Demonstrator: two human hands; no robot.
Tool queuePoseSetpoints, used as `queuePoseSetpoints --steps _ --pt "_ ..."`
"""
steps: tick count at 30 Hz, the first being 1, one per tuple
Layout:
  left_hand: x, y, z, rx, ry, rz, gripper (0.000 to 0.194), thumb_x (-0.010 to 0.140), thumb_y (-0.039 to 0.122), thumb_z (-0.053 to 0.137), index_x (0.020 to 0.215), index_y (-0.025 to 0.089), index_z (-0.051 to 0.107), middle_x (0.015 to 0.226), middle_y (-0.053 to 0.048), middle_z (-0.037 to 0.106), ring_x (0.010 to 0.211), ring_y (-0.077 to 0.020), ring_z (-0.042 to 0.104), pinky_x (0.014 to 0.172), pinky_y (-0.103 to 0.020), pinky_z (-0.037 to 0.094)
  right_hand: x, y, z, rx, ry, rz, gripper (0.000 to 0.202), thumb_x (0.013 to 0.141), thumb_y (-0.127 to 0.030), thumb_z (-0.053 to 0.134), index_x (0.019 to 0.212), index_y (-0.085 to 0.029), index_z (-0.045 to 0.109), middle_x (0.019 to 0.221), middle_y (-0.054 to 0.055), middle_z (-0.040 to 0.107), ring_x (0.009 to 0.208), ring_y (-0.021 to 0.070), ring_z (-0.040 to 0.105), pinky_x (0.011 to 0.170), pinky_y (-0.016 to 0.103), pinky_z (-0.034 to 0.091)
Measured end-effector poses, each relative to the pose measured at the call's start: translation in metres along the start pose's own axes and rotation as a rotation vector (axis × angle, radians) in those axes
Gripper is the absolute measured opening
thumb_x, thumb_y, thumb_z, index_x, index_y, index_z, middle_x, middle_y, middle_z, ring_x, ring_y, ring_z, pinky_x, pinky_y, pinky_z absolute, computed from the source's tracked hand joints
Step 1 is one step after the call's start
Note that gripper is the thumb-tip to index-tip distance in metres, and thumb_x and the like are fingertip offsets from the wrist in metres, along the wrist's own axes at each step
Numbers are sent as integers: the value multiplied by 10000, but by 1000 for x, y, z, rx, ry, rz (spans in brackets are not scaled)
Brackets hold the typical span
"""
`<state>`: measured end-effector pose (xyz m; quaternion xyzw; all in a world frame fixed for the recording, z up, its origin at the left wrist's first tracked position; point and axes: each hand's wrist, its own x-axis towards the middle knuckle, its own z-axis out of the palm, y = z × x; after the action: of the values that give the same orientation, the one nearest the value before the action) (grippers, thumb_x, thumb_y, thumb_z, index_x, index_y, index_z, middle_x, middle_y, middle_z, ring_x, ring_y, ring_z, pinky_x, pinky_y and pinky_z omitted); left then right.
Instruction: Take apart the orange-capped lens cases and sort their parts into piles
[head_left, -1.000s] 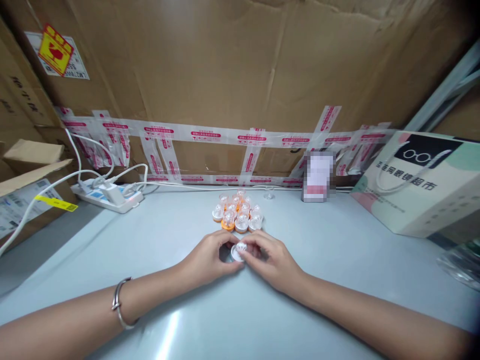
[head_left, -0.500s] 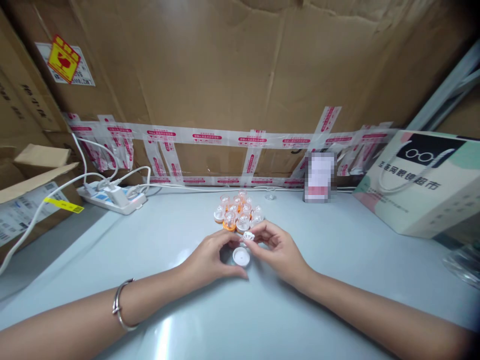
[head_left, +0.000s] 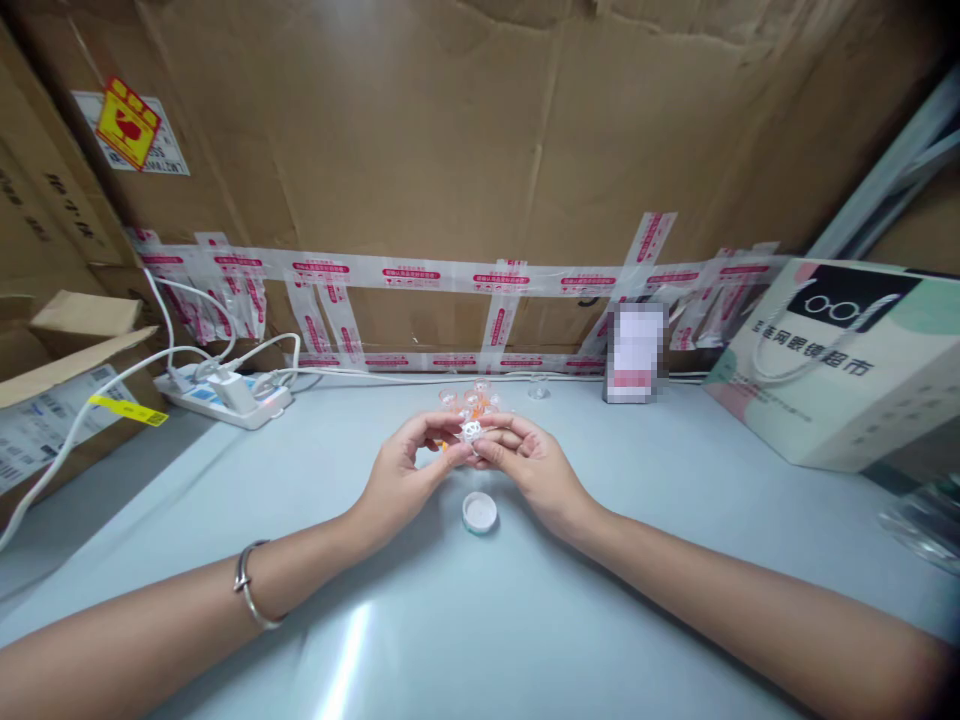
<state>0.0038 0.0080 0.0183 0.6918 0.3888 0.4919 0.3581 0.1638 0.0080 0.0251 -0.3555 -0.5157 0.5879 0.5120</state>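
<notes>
A small white openwork piece is pinched between my two hands, raised above the table; its exact kind is too small to make out. My left hand grips it from the left with thumb and fingers. From the other side, my right hand closes thumb and fingertips on it. Below them a round white cap lies on the table with its hollow side up, touched by neither hand. Behind my fingers stands a cluster of small clear domed pieces with orange or white bases, partly hidden by the hands.
A single clear piece stands at the back near a phone-like object, its front blurred. At left are a power strip with white cables and an open carton. A paper bag stands right, before a large cardboard box.
Both hands have lifted away from the white cap, and my left hand now joins the right on the small white piece. The piece has moved up and slightly left.
</notes>
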Motion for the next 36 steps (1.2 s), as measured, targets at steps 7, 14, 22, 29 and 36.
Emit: queuePoseSetpoints --steps 7,14,22,29,36 --pt "14 -1 3 -99 -133 1 220 765 283 612 959 180 630 955 -42 616 857 -147 557 760 -259 451 -2 5 -5 109 -1 47 246 615 -294 728 757 -170 569 761 2 693 752 147 662 773 312 521" --pt "7 4 0 -19 -116 148 142 746 226 637 880 179 638 911 -42 611 901 -161 546 769 -261 438 -11 -1 -8 109 13 144 170 627 -266 726 707 -168 613 735 -9 696 710 116 659 757 272 528" --pt "2 7 -5 260 -119 359 114 770 171 611 884 177 603 803 -18 625 748 -119 562 689 -238 452 -17 -10 -10 -48 -49 167 265 659 -313 695 880 -168 682 802 40 708 777 160 665 782 326 529" --pt "1 3 -4 304 -113 468 109 767 134 612 871 158 590 771 -29 615 726 -121 567 656 -241 459 -19 -9 -12 -134 -38 135 286 610 -305 727 867 -181 706 813 35 714 779 172 661 815 345 512" --pt "-1 3 -2 362 -125 445 57 772 134 599 821 155 581 736 -22 604 688 -114 563 629 -232 455 -22 -9 -8 -167 -20 159 328 558 -286 751 867 -184 712 779 36 717 775 192 665 788 345 520"
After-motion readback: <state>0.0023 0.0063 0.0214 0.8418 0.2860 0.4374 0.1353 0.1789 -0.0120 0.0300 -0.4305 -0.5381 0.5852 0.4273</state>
